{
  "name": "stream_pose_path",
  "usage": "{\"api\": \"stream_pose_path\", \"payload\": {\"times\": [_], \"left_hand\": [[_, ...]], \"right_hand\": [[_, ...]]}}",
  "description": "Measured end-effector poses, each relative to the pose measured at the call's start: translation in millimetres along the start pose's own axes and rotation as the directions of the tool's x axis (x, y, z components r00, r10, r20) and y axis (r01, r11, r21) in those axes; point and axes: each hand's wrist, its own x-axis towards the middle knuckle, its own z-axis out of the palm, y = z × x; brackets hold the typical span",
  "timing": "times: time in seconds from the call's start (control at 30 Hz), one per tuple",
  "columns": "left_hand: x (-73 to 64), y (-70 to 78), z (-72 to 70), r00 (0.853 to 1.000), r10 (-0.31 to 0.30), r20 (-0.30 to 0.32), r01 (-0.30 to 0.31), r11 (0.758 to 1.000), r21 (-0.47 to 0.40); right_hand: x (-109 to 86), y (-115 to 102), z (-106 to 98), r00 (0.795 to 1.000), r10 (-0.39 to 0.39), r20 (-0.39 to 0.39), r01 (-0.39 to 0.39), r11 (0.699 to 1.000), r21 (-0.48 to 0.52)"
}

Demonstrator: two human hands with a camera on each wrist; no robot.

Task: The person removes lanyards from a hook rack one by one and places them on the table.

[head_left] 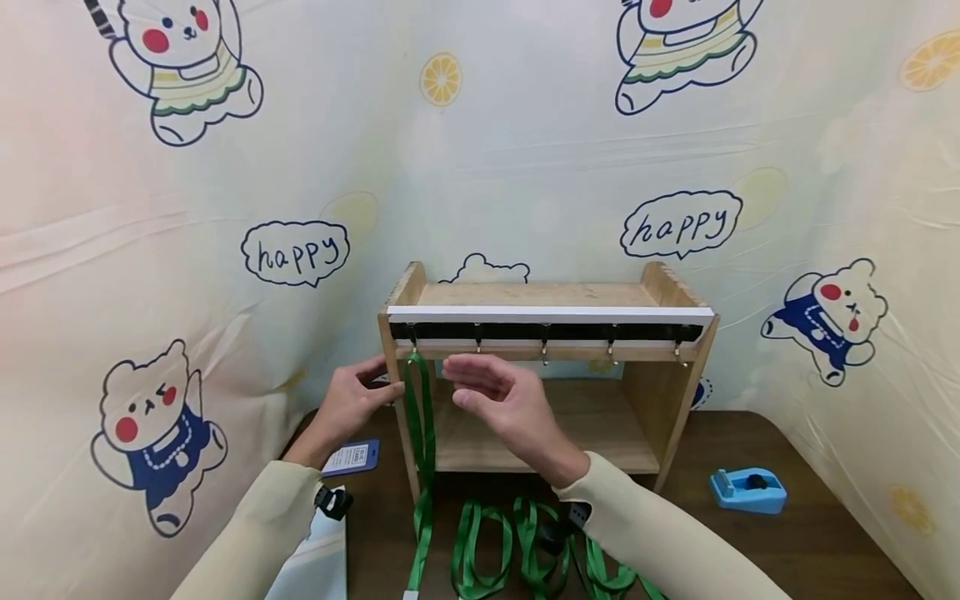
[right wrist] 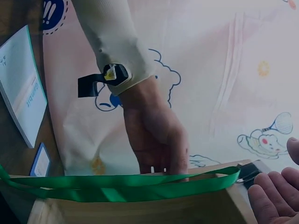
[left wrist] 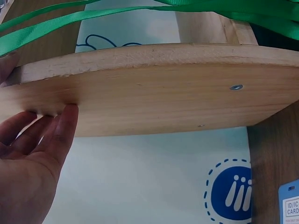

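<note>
A small wooden shelf [head_left: 592, 425] stands on the dark table, with a row of several metal hooks along its black and white front strip [head_left: 510, 332]. From the leftmost hook hangs a green lanyard [head_left: 425, 425], its lower end reaching down to the table. My left hand [head_left: 348, 408] holds the shelf's left side panel [left wrist: 177, 93], thumb at the front edge and fingertips against the outer face. Just right of the lanyard, my right hand [head_left: 513, 408] is raised in front of the shelf, fingers loosely bent and holding nothing. In the right wrist view it is apart from the lanyard [right wrist: 131, 189].
Several looped green lanyards [head_left: 468, 554] lie on the table before the shelf, partly behind my right sleeve. A blue tape dispenser [head_left: 750, 490] sits at the right. To the left are a blue card holder [head_left: 360, 457] and a pale flat booklet-like item [head_left: 318, 554]. Printed cloth hangs behind.
</note>
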Motion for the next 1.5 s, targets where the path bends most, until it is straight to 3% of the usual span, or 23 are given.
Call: {"api": "stream_pose_path", "payload": {"times": [0.43, 0.67, 0.97, 1.2, 1.5], "left_hand": [[-0.5, -1.3, -0.3, 1.0, 0.012, -0.009, -0.012, 1.0, -0.003], [-4.5, -1.9, 2.6, 1.0, -0.005, -0.004, 0.004, 1.0, -0.021], [-0.8, -3.3, 2.3, 1.0, 0.024, -0.009, -0.024, 0.999, -0.036], [1.0, -2.5, 2.5, 0.999, 0.037, -0.018, -0.038, 0.998, -0.055], [0.3, -1.5, 2.5, 0.999, 0.041, -0.025, -0.042, 0.998, -0.044]], "right_hand": [[10.4, 22.9, 28.3, 0.996, 0.064, -0.068, -0.07, 0.992, -0.101], [13.3, 36.5, 42.5, 0.986, 0.102, -0.13, -0.116, 0.988, -0.102], [22.7, 41.5, 60.3, 0.969, 0.162, -0.186, -0.18, 0.98, -0.082], [33.7, 40.8, 69.3, 0.937, 0.26, -0.232, -0.263, 0.965, 0.015], [40.0, 38.8, 72.6, 0.931, 0.292, -0.22, -0.264, 0.953, 0.15]]}}
